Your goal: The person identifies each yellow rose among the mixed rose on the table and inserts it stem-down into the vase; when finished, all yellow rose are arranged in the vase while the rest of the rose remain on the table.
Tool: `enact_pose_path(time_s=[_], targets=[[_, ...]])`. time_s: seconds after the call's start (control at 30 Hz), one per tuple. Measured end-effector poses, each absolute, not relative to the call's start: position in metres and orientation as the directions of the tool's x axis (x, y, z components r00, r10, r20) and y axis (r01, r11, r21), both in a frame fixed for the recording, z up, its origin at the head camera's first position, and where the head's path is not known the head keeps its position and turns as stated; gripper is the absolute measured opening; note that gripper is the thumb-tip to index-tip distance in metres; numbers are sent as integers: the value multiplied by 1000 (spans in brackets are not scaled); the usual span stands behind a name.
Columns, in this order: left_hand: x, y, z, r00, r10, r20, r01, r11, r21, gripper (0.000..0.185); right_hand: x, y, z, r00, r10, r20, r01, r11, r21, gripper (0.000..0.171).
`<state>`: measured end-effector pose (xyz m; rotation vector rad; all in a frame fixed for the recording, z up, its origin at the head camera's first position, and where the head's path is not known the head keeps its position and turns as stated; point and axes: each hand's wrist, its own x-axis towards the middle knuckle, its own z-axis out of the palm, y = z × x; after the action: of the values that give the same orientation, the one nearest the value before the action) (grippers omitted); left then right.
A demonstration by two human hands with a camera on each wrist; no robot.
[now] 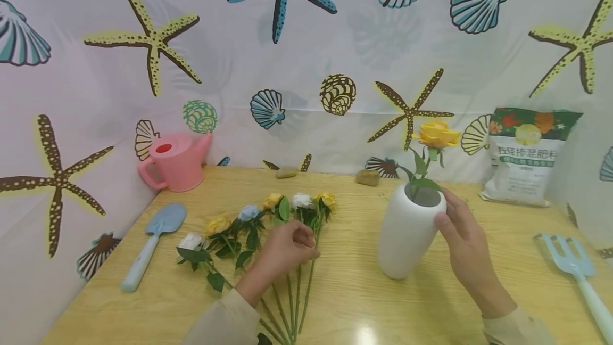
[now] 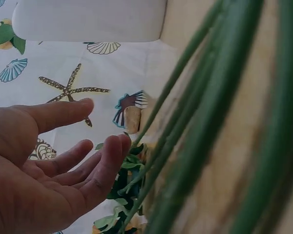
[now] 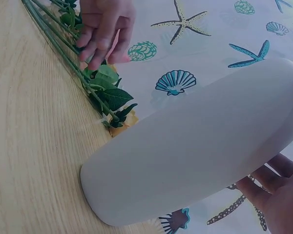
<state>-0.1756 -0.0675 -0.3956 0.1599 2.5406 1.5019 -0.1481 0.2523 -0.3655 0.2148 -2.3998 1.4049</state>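
My right hand (image 1: 471,246) grips the white vase (image 1: 406,236) near its rim, thumb on the near side and fingers on the far side. A yellow rose (image 1: 437,134) with green leaves sticks up out of the vase mouth. My left hand (image 1: 287,249) hovers over the flowers lying on the table, its fingers loosely bent with nothing between them. Those flowers include white (image 1: 301,200), blue (image 1: 249,213) and yellow (image 1: 326,200) roses, their green stems (image 2: 205,112) running toward the near edge. In the right wrist view, the vase base (image 3: 100,195) is at the tabletop.
A pink watering can (image 1: 179,166) and a blue trowel (image 1: 155,241) are at the left. On the right are a fertilizer bag (image 1: 527,161) and a light blue hand fork (image 1: 572,262). Two stones, one a brown stone (image 1: 367,177), lie along the patterned curtain (image 1: 306,132).
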Motion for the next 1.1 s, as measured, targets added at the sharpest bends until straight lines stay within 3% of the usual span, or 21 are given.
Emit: enact_pose_path(time_s=[0.33, 0.67, 1.1], targets=[[-176, -64, -406, -966, 202, -159, -27, 537, 843, 55, -148, 252, -367, -923, 44, 383, -319, 469, -823, 47], [-174, -57, -410, -966, 243, -88, 93, 643, 760, 52, -146, 254, -365, -922, 36, 386, -324, 473, -819, 46], [-172, -55, -412, -972, 227, -69, 75, 569, 819, 46, -147, 255, -363, -928, 29, 372, -311, 489, -815, 47]])
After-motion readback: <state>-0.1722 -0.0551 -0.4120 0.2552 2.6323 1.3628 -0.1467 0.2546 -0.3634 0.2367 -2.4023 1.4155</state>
